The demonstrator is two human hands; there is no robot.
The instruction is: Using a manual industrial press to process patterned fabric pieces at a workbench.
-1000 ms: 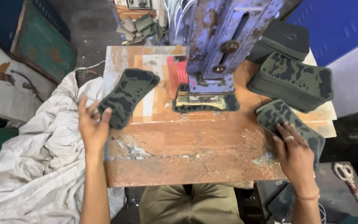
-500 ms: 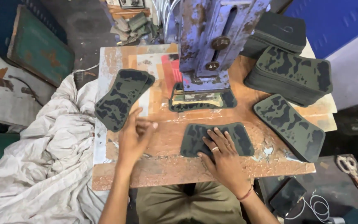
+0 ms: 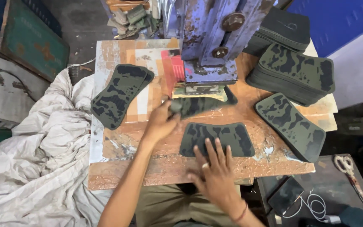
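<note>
the left hand (image 3: 161,122) pinched a camo pad (image 3: 198,105) at the press (image 3: 209,42), at 12 o'clock on the table (image 3: 127,168), likely drawing it out sideways. the right hand (image 3: 215,168) lay open, fingers pinning a second pad (image 3: 217,138) flat at 6 o'clock.
</note>
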